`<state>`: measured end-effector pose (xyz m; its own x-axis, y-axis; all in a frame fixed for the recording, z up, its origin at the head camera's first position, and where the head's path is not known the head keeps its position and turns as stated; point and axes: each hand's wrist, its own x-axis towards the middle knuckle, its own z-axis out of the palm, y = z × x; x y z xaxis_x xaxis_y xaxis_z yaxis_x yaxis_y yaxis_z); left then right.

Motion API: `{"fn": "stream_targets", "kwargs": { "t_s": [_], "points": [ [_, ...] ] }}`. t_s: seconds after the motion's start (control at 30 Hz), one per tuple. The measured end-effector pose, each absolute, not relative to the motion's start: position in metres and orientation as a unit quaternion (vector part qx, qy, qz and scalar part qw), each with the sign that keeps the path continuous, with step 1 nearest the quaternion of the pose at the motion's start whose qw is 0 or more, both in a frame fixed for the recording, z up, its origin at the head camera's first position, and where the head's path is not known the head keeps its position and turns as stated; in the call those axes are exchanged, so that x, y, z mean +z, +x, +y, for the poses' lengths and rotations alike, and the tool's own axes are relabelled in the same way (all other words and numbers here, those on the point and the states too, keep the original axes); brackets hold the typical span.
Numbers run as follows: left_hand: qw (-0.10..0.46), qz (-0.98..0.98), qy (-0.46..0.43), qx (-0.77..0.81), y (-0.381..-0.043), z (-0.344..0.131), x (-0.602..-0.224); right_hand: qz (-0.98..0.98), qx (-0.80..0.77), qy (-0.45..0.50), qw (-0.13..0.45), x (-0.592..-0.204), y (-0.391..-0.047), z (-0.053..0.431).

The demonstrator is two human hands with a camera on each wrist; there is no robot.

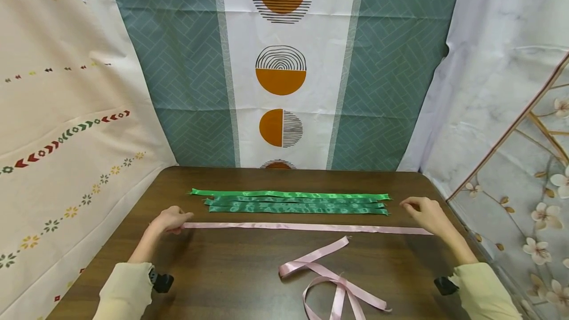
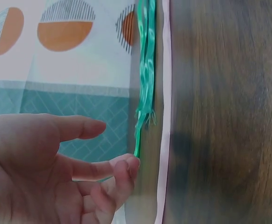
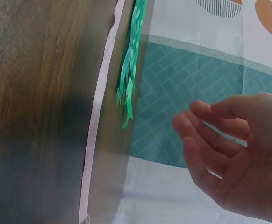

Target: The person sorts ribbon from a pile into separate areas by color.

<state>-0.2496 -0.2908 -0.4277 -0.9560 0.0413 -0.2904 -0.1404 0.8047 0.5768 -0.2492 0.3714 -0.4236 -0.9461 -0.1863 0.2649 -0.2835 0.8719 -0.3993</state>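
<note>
A pink ribbon point(image 1: 289, 226) lies stretched straight across the table from side to side. My left hand point(image 1: 170, 220) hovers by its left end; in the left wrist view the thumb stands apart from the loosely bent fingers point(image 2: 94, 170), with nothing between them. Past the ribbon's right part, my right hand point(image 1: 425, 215) is raised with relaxed, slightly curled fingers and holds nothing. Behind the pink strip, several dark green ribbons point(image 1: 293, 207) lie side by side with frayed ends. One bright green ribbon point(image 1: 289, 194) runs along their far side.
Nearer the front, loose pink ribbon point(image 1: 326, 250) lies in loops and crossing strands on the brown table point(image 1: 222, 270). Patterned cloth point(image 1: 186, 88) hangs behind the table, with more fabric at both sides.
</note>
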Motion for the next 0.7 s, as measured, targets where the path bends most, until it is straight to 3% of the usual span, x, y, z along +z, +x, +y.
{"fn": "stream_targets", "kwargs": {
  "t_s": [0.7],
  "points": [
    [0.236, 0.898, 0.054, 0.367, -0.248, -0.244, -0.427, -0.945, 0.28, 0.164, 0.04, -0.424, -0.249, 0.352]
  ]
}}
